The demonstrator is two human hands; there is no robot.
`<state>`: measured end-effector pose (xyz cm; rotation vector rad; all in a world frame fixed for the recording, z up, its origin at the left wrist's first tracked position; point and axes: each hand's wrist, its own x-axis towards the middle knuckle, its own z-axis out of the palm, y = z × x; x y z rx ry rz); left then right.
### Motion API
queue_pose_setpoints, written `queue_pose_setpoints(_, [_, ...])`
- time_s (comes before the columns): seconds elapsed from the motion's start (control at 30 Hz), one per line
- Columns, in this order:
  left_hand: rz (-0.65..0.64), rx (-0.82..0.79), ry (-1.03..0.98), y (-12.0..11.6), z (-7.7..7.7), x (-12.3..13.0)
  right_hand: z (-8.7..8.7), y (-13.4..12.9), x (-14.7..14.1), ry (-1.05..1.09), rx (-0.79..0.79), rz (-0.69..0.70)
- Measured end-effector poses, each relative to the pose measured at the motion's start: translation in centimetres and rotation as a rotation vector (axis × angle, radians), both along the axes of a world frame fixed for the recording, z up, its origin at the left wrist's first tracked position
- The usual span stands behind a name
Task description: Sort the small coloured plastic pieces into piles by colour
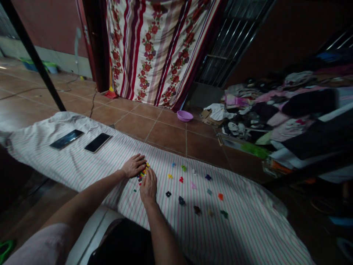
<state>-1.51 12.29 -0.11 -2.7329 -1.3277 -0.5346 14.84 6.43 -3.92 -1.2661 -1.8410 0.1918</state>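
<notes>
A small heap of multicoloured pieces (142, 173) lies on a striped cloth (121, 197), between my two hands. My left hand (134, 165) rests flat at the heap's upper left, its fingers spread over the edge. Along the right side lies my right hand (149, 186), fingers stretched out and touching the pieces. Right of my hands, small clusters of single colours are laid out in loose rows, among them a yellow one (170, 176), a red one (181, 179), a black one (168, 194) and an orange one (220, 196). One small green piece (135, 190) sits apart below the heap.
Two phones (66, 139) lie on the cloth at the left. Beyond the cloth's far edge, a purple basin (185, 116) stands on the tiled floor near a hanging floral curtain (154, 51). Piled clothes (275, 106) fill the right side. Dark poles rise at left and right.
</notes>
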Motion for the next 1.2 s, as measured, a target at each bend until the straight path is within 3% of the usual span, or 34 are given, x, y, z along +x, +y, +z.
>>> queue_pose_setpoints(0.1, [0.082,-0.038,-0.026,-1.8,0.5,0.1,-0.3,0.2,0.1,0.02,0.014,-0.007])
queue_pose_setpoints(0.23, [0.045,-0.115,-0.007,-3.9,0.7,-0.4,-0.9,0.5,0.3,0.015,0.037,0.013])
queue_pose_setpoints(0.5, [0.103,-0.073,-0.09,-7.1,0.5,-2.0,-0.5,0.8,1.1,-0.016,-0.041,0.086])
queue_pose_setpoints(0.8, [0.5,-0.024,-0.13,-11.0,-1.0,-2.0,1.2,-3.0,1.1,-0.143,-0.066,0.01])
queue_pose_setpoints(1.0, [0.447,0.026,-0.139,-12.7,-2.8,-2.2,1.1,-4.5,1.5,-0.136,-0.109,-0.056])
queue_pose_setpoints(1.2, [0.443,-0.035,-0.055,-15.4,-2.2,-1.4,1.8,-7.1,2.1,-0.135,-0.1,-0.051])
